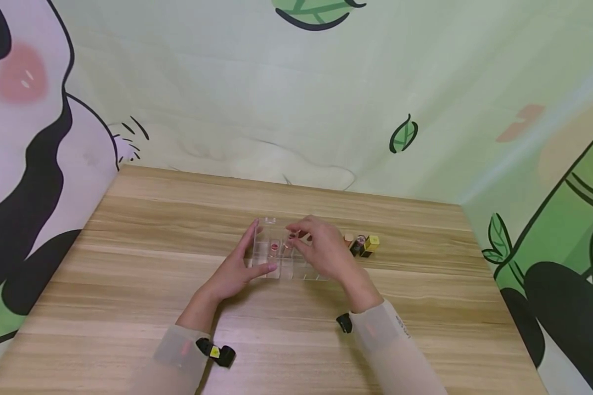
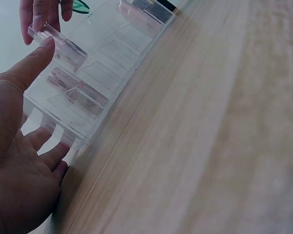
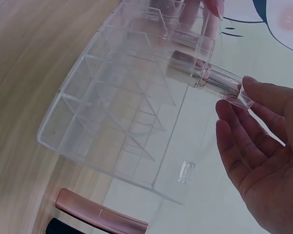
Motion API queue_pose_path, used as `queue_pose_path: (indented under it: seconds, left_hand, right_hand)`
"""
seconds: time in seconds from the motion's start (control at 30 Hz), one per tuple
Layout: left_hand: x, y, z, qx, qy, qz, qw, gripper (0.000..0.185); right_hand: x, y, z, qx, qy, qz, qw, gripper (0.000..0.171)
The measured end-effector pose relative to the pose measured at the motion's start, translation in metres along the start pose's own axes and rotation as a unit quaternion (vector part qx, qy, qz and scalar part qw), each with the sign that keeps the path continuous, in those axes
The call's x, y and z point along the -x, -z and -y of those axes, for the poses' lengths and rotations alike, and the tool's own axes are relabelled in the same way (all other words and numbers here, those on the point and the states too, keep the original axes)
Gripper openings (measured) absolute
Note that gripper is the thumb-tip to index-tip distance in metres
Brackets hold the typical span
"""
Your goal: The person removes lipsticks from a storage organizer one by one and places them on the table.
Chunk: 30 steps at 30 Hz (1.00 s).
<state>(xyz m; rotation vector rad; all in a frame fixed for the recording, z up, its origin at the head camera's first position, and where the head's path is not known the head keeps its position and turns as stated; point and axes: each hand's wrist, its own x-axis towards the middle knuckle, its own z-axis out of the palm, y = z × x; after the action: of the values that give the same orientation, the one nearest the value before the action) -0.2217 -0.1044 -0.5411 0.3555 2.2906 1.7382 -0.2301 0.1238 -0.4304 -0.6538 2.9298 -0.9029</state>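
- Fingertips [image 3: 249,85] of the right hand [image 1: 326,249] pinch a clear-cased lipstick tube [image 3: 210,80]; the thumb and forefinger close on its rear end, and the remaining fingers are loosely extended.
- Lipstick tube: transparent cylindrical shell with a pale pink metallic inner section; it lies tilted, its free end directed at the clear organizer [image 3: 117,112].
- Position: the tube's free end is over the upper cells of the organizer, near the middle of the wooden table [image 1: 128,247]. Whether it touches a cell wall cannot be determined.
- Clear organizer: transparent acrylic tray divided by thin walls into a grid of small square compartments. One compartment already contains an upright lipstick with a red top [image 1: 274,246], beside the pinched tube.
- Left hand [image 1: 237,271]: fingers straight and spread wide, bracing the left end of the organizer. In the left wrist view the thumb [image 2: 34,63] presses the top rim and the other fingers [image 2: 53,156] rest against the end wall; nothing is gripped.
- To the right of the organizer, just beside the right hand, a small group of cosmetics stands on the table: a black and gold item [image 1: 369,245] and a dark item [image 1: 358,244].
- In the right wrist view, a rose-gold tube [image 3: 100,214] lies flat on the table close to the organizer's near edge.
- Backdrop: a panda and bamboo printed cloth [image 1: 425,82] surrounds the table.
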Motion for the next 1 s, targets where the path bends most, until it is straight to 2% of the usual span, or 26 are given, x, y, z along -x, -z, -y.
queue_pose_path:
  seconds: [0.63, 1.0]
  left_hand:
    - [-0.002, -0.002, 0.002, -0.004, -0.001, -0.002, 1.0000, 0.114]
    - [-0.002, -0.002, 0.003, -0.007, -0.007, -0.004, 0.9999, 0.110]
  right_hand:
    - [0.006, 0.020, 0.004, -0.009, 0.020, -0.030, 0.999, 0.027]
    - [0.008, 0.031, -0.004, -0.012, 0.027, -0.052, 0.998, 0.029]
